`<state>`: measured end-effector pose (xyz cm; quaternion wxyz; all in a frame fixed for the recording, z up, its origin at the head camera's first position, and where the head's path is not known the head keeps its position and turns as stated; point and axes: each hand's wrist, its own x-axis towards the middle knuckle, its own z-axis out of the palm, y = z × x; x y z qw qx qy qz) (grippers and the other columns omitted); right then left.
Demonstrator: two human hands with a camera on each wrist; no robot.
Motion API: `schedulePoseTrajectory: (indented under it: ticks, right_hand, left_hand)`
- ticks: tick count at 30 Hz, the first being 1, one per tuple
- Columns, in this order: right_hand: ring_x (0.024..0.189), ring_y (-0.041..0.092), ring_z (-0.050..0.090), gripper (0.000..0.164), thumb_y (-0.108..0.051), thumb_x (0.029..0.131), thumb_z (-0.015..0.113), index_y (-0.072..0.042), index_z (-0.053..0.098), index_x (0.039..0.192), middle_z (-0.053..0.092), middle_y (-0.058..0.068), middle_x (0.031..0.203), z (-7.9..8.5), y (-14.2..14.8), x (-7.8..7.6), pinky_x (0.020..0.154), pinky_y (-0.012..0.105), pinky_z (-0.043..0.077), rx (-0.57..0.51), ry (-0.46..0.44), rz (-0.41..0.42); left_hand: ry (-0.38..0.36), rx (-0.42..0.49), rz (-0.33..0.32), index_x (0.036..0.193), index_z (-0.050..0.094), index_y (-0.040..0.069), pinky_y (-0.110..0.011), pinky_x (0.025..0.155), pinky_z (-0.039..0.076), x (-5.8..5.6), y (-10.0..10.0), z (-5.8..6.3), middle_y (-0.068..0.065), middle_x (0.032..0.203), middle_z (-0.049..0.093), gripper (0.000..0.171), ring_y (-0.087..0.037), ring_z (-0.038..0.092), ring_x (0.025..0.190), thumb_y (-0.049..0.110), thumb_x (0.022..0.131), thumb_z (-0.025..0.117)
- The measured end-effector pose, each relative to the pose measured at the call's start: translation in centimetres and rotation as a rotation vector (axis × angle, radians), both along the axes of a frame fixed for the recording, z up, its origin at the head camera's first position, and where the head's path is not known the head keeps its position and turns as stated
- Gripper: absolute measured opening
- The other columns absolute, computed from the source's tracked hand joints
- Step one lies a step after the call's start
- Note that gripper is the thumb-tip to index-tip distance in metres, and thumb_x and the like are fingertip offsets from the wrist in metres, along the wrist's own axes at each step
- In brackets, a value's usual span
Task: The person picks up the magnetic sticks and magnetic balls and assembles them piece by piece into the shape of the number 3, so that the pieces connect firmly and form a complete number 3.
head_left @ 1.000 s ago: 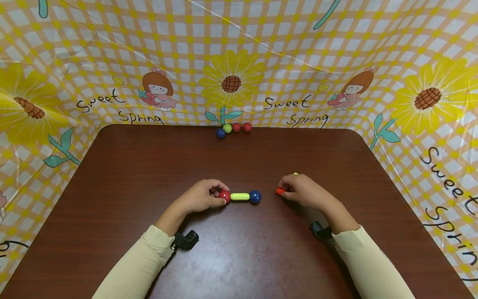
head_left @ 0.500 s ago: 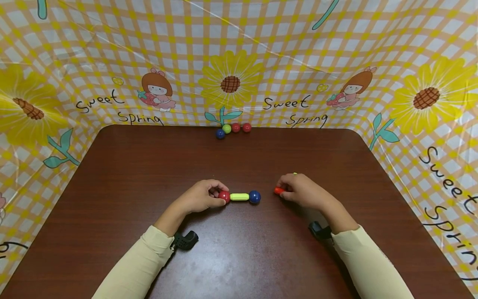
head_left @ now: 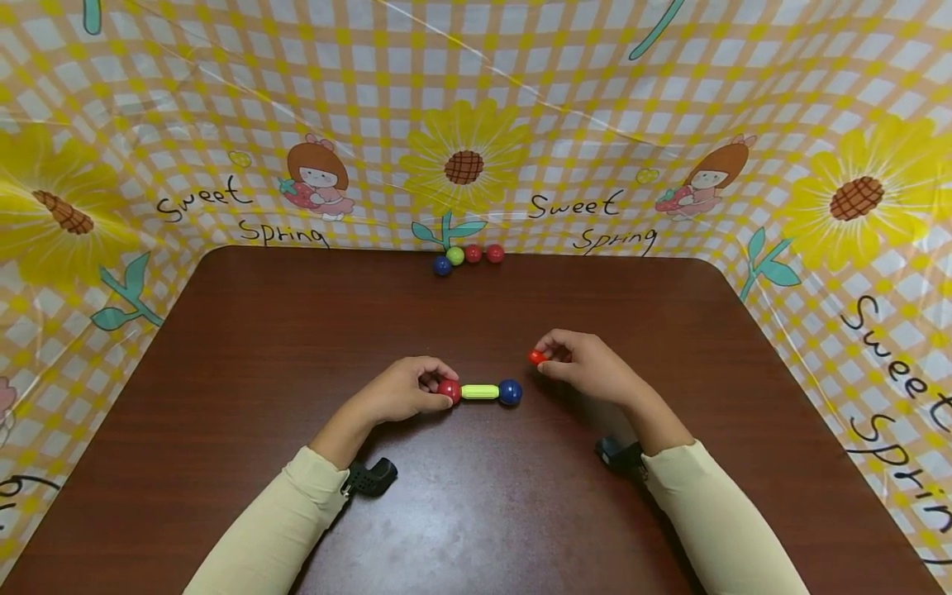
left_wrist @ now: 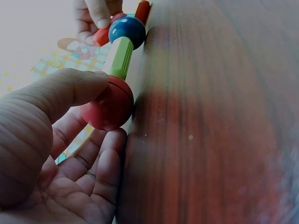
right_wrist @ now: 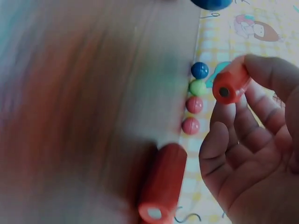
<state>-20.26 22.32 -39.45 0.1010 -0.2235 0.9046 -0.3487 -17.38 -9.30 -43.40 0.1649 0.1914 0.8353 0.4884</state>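
My left hand (head_left: 402, 395) grips a red ball (head_left: 449, 392) between thumb and fingers. That ball joins a ribbed yellow-green magnetic rod (head_left: 479, 392), whose other end meets a blue ball (head_left: 510, 392); the joined piece lies on the table. To the right of the blue ball, my right hand (head_left: 591, 368) pinches a short orange-red magnetic rod (right_wrist: 231, 84) with a metal disc in its end. The rod is apart from the blue ball. A second red rod (right_wrist: 163, 182) lies on the table in the right wrist view; the head view hides it behind the hand.
At the table's back edge sit a blue ball (head_left: 442, 265), a green ball (head_left: 455, 256) and two red balls (head_left: 473, 254). A checked, flower-printed cloth (head_left: 372, 149) rises around the back and sides of the brown table (head_left: 297, 306).
My right hand has moved left and slightly away from me with the orange-red rod, nearer the blue ball. A yellow-green bit seen past the right hand before is out of sight. The left hand stays put.
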Motion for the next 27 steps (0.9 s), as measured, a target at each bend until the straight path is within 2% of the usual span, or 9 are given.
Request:
schedulePoseTrajectory:
  ticks: [8,17,27]
  right_hand:
    - [0.078,0.021,0.057,0.017,-0.022,0.096,0.068,-0.011,0.065,0.109,0.063,0.005,0.093,-0.4,-1.1,-0.6,0.066,0.034,0.046,-0.074,-0.074,-0.101]
    - [0.078,0.026,0.059,0.020,-0.014,0.096,0.065,-0.002,0.063,0.112,0.063,0.010,0.095,-0.7,-2.1,-1.0,0.069,0.037,0.051,-0.200,-0.183,-0.163]
    - [0.081,0.021,0.059,0.025,-0.012,0.095,0.065,0.004,0.060,0.114,0.064,0.008,0.092,-1.7,-2.8,-1.4,0.070,0.035,0.051,-0.307,-0.277,-0.209]
  left_hand:
    - [0.004,0.004,-0.004,0.109,0.071,0.010,-0.029,0.069,0.046,-0.1,0.0,0.0,-0.001,0.089,0.062,0.026,-0.017,0.055,0.085,0.011,0.084,0.079]
    - [0.004,0.002,-0.005,0.109,0.071,0.011,-0.029,0.068,0.046,-0.1,0.1,-0.2,-0.001,0.088,0.062,0.026,-0.017,0.055,0.084,0.011,0.084,0.079]
    - [0.001,0.005,0.002,0.107,0.071,0.011,-0.029,0.068,0.046,-0.1,0.1,-0.2,0.000,0.087,0.063,0.025,-0.016,0.055,0.084,0.011,0.084,0.079]
